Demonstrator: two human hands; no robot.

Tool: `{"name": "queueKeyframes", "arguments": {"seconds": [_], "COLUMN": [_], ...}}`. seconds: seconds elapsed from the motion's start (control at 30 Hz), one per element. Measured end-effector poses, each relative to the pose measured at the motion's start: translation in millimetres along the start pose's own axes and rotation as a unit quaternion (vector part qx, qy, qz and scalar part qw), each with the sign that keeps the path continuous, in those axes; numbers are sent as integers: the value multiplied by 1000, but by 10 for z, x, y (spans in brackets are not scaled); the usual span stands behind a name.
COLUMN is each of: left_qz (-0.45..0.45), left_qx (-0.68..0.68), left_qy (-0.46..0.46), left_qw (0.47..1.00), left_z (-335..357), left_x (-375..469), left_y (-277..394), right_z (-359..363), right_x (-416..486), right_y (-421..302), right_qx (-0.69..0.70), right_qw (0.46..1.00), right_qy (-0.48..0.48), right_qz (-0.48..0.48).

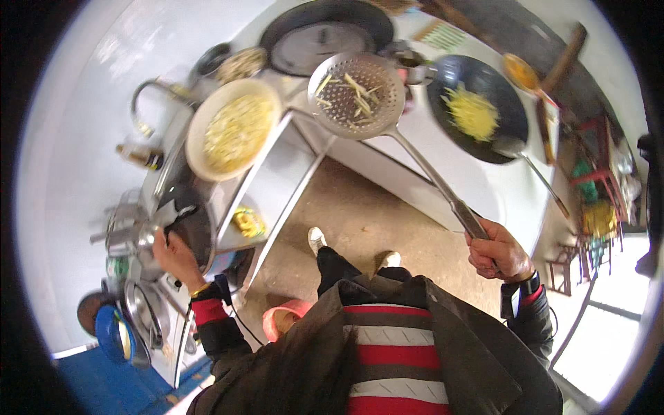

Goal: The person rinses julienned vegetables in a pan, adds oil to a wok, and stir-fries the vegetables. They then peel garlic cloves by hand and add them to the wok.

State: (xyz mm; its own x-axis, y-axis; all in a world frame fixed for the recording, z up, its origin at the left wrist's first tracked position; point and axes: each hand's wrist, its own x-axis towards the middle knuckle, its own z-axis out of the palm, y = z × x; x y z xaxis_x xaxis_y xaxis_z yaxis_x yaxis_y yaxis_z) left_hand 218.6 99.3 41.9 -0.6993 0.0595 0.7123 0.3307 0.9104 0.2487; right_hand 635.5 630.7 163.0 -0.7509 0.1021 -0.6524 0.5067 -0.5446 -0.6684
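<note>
My right hand [499,251] is closed around the handle of a perforated metal skimmer [358,96], whose round bowl holds a few pale food strips. Beyond it to the right, a black wok [441,98] holds yellow shredded food [472,115], with a metal spatula [507,147] resting at its rim. My left hand [179,259] reaches to the left, against blurred shiny metalware [142,238] beside a dark pan [199,228]; whether it grips anything is unclear. Between the hands, farther off, a cream-coloured bowl [194,136] is full of yellowish shredded food.
A large dark pan lid [321,46] lies at the back, near a curved faucet [136,106]. A bottle [140,156] is by the left wall. At lower left are a blue basin [106,332] and steel bowls. A pink bucket [270,321] stands on the floor; stools [563,267] are at right.
</note>
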Motion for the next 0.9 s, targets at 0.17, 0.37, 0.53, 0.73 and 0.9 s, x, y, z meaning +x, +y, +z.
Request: {"name": "queueKeyframes", "arguments": {"seconds": [0.17, 0.37, 0.53, 0.73, 0.9], "left_qz": [246, 547, 595, 600, 591], "left_qx": [-375, -418, -389, -381, -303], "left_qy": [-220, -232, -227, -284, -345], "left_qw": [866, 687, 666, 643, 663], "left_z": [695, 1083, 1468, 2003, 2374], "left_x": [-218, -915, -1363, -1597, -1533], "left_y": [3479, 6407, 7524, 8166, 8272], "right_z": [-807, -1383, -1898, -2727, -3279], "right_x": [-785, -1125, -1183, -963, -767], "right_y": [425, 695, 553, 101, -189], "right_qx": [-5, -5, -40, -82, -170], "right_qw": [995, 979, 961, 933, 906], "right_qy": [92, 188, 257, 336, 370], "right_qz": [-44, -84, -92, -96, -114]}}
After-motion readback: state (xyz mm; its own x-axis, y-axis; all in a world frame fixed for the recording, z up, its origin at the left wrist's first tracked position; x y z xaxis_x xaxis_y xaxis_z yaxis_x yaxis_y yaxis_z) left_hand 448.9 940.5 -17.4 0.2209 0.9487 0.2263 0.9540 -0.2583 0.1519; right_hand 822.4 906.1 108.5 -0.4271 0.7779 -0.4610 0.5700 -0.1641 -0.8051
